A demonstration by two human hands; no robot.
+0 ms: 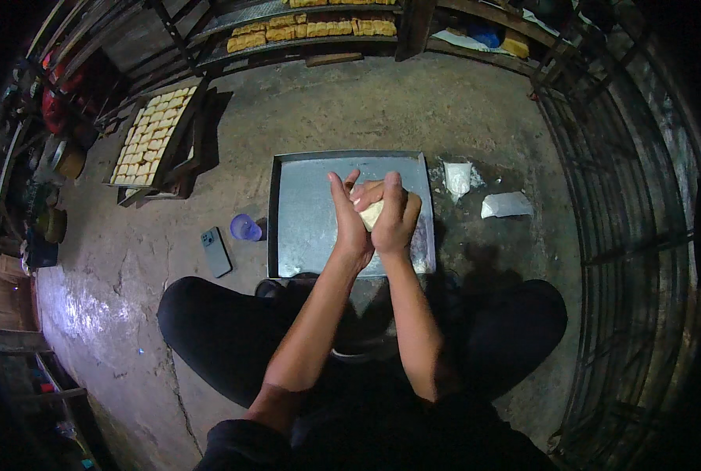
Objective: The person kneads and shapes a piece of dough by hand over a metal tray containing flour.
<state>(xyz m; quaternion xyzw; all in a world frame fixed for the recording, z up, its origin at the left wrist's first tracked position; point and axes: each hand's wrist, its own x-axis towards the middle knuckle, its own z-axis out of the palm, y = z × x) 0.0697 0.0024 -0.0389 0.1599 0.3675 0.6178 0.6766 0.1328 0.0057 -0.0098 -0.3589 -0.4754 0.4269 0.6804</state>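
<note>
Between my left hand (348,224) and my right hand (395,216) is a lump of pale dough (368,213), pressed from both sides and partly covered. My left hand's palm is against it with some fingers raised; my right hand's fingers are curled over it. Both hands are over a shallow rectangular metal tray (303,196) on the floor, dusted with white powder in places.
A phone (215,251) and purple cup (244,227) lie left of the tray. White powder bags (458,179) (506,205) lie right. A tray of pale pieces (122,174) sits back left. Shelves with baked loaves (311,31) line the back; racks (617,251) line the right.
</note>
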